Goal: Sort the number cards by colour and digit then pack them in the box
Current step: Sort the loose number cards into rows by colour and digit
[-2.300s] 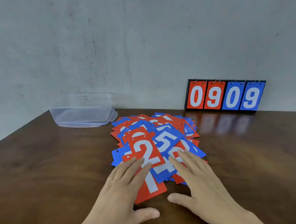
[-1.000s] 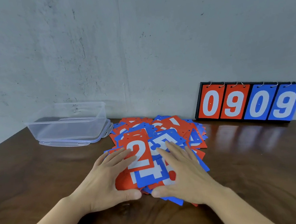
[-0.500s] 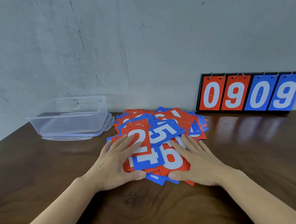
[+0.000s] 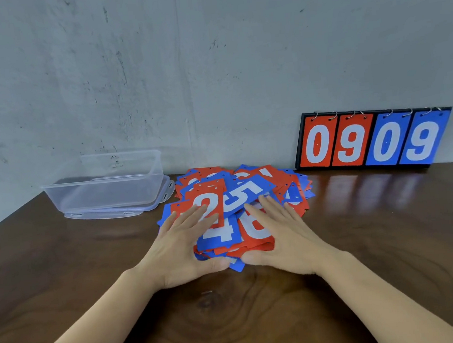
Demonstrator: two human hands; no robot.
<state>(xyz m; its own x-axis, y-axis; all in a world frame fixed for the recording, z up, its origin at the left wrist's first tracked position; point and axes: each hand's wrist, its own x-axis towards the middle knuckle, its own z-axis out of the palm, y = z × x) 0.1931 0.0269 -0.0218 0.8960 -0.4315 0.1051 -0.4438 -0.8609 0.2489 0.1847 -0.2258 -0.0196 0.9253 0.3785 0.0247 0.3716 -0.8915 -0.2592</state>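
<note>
1. A dark wooden worktop carried the scene. A four-panel scoreboard reading 0909 was propped against the wall at two o'clock from the heap.
2. The clear box stood mouth-up at ten o'clock, well apart from the hands. Its long axis ran nine to three, no cards were visible inside, and it sat on what looked like its lid.
3. The number cards lay in one mixed red-and-blue heap at mid-worktop, between box and scoreboard. None appeared sorted or packed, so the task seemed to be at its opening step, gathering the heap.
4. The left hand and right hand pressed flat on the heap's near part. Each grip was spread with straight fingers and pinched nothing, and the thumbs nearly met at six o'clock against the near edge.
5. The red 2 card lay upright under the left hand's fingers, long axis twelve to six and punched edge at twelve. The blue 5 card lay against its three o'clock side, top swung toward two o'clock.
6. By this reading, the next move called for lifting single cards off the top and starting separate red and blue stacks on bare worktop, because the overlapped cards would probably slide together.
</note>
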